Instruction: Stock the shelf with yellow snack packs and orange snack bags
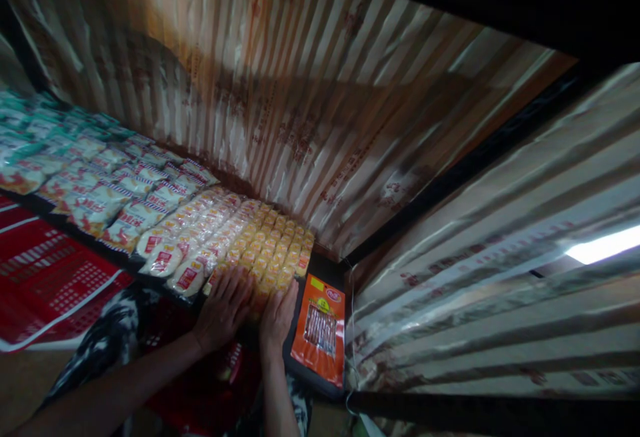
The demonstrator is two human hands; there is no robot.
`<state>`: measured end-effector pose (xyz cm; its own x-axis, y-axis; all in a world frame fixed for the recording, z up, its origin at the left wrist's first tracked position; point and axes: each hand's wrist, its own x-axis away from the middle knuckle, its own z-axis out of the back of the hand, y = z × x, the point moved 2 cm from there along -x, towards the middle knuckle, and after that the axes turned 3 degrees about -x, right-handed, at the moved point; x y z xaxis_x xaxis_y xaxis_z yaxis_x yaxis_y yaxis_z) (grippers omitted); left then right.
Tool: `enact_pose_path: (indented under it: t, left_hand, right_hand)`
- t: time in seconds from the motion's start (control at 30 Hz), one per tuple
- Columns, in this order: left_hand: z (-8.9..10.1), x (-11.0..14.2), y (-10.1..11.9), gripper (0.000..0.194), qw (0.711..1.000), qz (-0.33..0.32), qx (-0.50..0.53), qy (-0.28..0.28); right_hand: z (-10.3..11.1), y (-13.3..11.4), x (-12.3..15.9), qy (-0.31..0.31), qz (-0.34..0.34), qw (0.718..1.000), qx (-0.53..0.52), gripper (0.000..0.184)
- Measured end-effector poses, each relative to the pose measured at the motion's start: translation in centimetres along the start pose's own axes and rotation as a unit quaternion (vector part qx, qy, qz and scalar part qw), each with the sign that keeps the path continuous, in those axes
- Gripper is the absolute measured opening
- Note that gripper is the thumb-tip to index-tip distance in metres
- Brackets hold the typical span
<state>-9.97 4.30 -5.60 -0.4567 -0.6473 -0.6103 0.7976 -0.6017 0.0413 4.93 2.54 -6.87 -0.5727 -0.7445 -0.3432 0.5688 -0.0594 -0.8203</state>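
Note:
My left hand point(223, 309) lies flat with fingers spread on the front of a row of small yellow-orange snack packs point(273, 250) on a dark shelf. Beside it, my right hand point(278, 317) also rests flat, fingers together and stretched, on the same yellow packs. Neither hand holds anything. An orange packet with a clear window point(320, 330) lies on the shelf just right of my right hand. Rows of white-and-red packs point(175, 250) stand left of the yellow ones.
More white, red and green snack packs point(60, 157) fill the shelf to the far left. Striped shiny foil point(300, 90) lines the back wall and the right side point(500, 277). A red printed panel point(45, 283) hangs below the shelf at left.

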Motion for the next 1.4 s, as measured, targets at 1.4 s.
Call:
enact_pose_path:
  t: [1.4]
  left_hand:
    - [2.3,2.3,-4.2,0.051,0.991,0.117,0.001,-0.062]
  right_hand:
    - [-1.4,-0.5,0.1,-0.004,0.047,0.997,0.061,0.085]
